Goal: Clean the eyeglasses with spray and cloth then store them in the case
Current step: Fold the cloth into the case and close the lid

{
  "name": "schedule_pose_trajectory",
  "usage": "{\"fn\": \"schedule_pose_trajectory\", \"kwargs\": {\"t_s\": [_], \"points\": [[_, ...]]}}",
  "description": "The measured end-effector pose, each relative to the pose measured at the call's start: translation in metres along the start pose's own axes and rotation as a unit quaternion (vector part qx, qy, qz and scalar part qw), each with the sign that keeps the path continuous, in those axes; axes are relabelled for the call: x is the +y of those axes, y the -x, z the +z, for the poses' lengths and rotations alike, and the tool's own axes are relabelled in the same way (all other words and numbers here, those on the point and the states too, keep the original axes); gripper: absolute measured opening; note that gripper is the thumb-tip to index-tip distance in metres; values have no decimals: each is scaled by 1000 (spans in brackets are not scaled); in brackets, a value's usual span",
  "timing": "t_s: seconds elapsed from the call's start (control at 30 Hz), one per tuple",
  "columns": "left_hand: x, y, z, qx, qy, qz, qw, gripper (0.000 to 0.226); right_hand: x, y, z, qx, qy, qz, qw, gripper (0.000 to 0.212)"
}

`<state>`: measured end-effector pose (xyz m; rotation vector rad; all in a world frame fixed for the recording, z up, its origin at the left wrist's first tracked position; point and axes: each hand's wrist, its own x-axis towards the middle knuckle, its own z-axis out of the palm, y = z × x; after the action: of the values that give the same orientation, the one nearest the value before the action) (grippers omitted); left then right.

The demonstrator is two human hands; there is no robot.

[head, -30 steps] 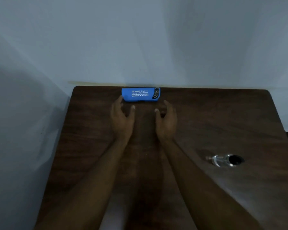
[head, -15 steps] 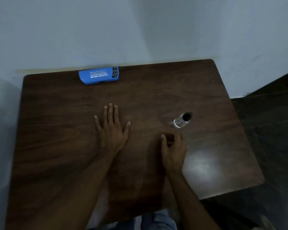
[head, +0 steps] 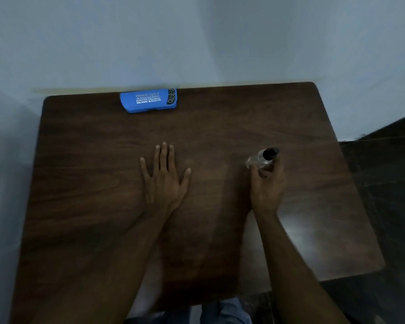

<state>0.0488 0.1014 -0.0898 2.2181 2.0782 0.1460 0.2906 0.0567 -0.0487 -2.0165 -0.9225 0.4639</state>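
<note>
Right hand [head: 265,190] is curling round the spray bottle [head: 261,160], left hand [head: 164,181] is lying flat and relaxed on the table [head: 80,183]. Blue case [head: 149,100] is sitting beyond it at the far edge, long side running left-right (glasses aren't showing, guessing inside), so the left one's nearer.

Table [head: 103,160]: one, dark wood, rounded corners.
Case [head: 149,101]: one, blue, with white print.
Bottle [head: 262,160]: one, clear, with a black cap.
Hands: two, the left hand [head: 164,181] and the right hand [head: 267,190].
</note>
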Motion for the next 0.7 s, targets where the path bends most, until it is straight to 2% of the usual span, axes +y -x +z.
{"fn": "schedule_pose_trajectory", "kwargs": {"t_s": [0.1, 0.23, 0.43, 0.7], "points": [[0, -1, -1, -4, -8, -5, 1000, 82, -28, -27, 37, -52, -18, -57, 997, 60], [1, -3, -1, 5, -10, -12, 1000, 82, -84, -68, 94, -115, -23, -132, 984, 48], [0, -5, 0, 2, -4, -16, 1000, 82, -119, -112, 154, -161, 1, -149, 976, 25], [1, -4, -2, 6, 0, -17, 1000, 82, -121, -135, 188, -188, 41, -164, 967, 28]]}}
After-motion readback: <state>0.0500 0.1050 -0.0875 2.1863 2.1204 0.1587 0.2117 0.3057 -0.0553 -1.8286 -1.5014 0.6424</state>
